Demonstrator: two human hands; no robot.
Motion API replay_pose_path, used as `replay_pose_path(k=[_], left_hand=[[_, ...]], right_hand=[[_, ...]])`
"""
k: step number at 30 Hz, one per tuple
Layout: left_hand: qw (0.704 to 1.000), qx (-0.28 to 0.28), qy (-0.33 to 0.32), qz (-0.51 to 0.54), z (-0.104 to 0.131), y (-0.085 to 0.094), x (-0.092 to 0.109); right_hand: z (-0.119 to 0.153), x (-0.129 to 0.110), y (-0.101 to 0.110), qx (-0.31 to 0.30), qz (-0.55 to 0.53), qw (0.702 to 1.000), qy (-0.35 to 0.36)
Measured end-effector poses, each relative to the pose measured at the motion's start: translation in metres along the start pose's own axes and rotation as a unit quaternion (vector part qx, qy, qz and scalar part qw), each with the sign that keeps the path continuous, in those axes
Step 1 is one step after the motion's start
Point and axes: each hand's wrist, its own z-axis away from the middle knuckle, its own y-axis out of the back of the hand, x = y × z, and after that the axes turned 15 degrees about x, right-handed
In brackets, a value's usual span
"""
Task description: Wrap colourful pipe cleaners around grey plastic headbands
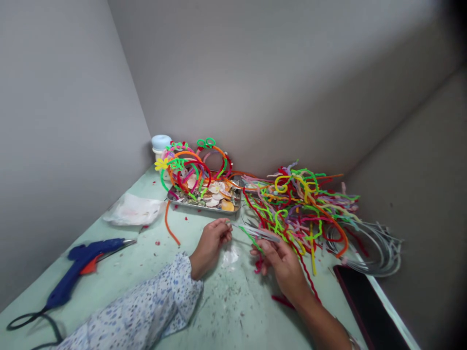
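My left hand (215,239) is closed in a pinch; whatever sits between its fingertips is too small to make out. Close to those fingertips is the point of a slim silver metal tool (257,232), tweezers or scissors, held in my right hand (282,265). A green pipe cleaner (250,236) runs along the tool into the right fingers, and a dark pink pipe cleaner piece (259,265) hangs below them. Behind the hands, a metal tray (204,208) holds flat pale and orange pieces, with pipe-cleaner-wrapped headbands (193,163) piled on top.
Loose coloured pipe cleaners (299,199) heap up at the right, beside coiled grey bands (383,253) and a dark phone (365,306). At left lie a blue glue gun (78,267) with its cord and a plastic bag (133,210). A blue-lidded jar (161,142) stands behind.
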Motion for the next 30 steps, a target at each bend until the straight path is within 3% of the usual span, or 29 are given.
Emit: replay_pose_path(k=[6,9,13,17,22,30], left_hand=[[1.0,-0.002,0.004,0.019,0.0,0.0,0.001],[1.0,-0.023,0.016,0.009,0.003,-0.001,0.0],[0.997,-0.056,0.054,-0.007,0.011,-0.005,-0.001],[0.989,-0.109,0.1,-0.01,0.023,-0.01,-0.002],[0.981,-0.138,0.129,-0.028,0.035,-0.015,-0.003],[0.979,-0.124,0.156,-0.051,0.036,-0.016,-0.007]], right_hand=[[-0.004,-0.043,0.023,-0.126,0.157,0.979,-0.004],[-0.004,-0.065,0.044,-0.188,0.28,0.936,0.102],[-0.008,-0.08,0.067,-0.166,0.365,0.894,0.199],[-0.02,-0.071,0.065,-0.108,0.365,0.896,0.23],[-0.024,-0.046,0.038,-0.132,0.283,0.927,0.206],[-0.022,-0.02,0.019,-0.158,0.219,0.937,0.219]])
